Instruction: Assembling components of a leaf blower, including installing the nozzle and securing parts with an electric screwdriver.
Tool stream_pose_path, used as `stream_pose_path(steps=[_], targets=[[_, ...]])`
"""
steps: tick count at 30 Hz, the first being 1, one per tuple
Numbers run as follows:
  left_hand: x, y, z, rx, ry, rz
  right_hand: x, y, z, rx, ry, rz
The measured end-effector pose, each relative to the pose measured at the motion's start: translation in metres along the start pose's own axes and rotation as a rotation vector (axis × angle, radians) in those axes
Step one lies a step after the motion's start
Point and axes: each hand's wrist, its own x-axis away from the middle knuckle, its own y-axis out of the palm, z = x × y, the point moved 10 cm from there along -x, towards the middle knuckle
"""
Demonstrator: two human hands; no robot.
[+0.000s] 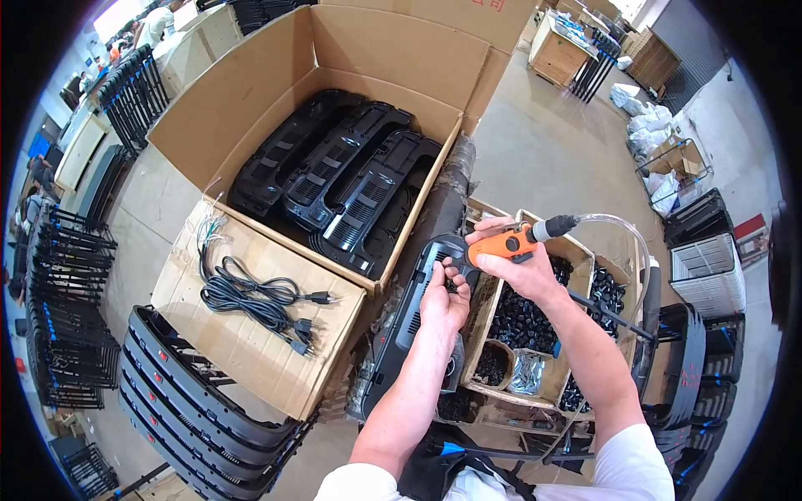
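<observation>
Narrow dark desk (456, 171), long black plastic panel (407, 321) lying on it, cardboard surface (267, 367) to the left, coiled black cables (242, 292) resting on top

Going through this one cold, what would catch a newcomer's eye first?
Probably the bright orange power tool in the right hand, just right of the picture's middle. Next would likely come the big open cardboard box at upper left of centre, with glossy black plastic panels inside. Below that box, toward the left, a bundle of black cables lies on brown cardboard.
</observation>
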Motion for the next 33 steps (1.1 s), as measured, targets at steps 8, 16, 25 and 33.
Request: stream_pose_path(steps=[8,16,25,33], targets=[[0.0,-0.004,0.016,0.056,-0.022,0.009,-0.001,0.021,0.003,0.042,0.001,-0.008],[0.005,0.0,0.02,0.05,-0.084,-0.075,-0.008,0.029,-0.004,0.027,0.043,-0.004],[0.014,-0.004,0.005,-0.196,-0.077,-0.008,-0.029,0.034,0.013,0.109,-0.017,0.068],[0.055,-0.032,-0.026,-0.315,-0.224,0.0,-0.044,0.056,0.032,0.154,-0.01,0.021]])
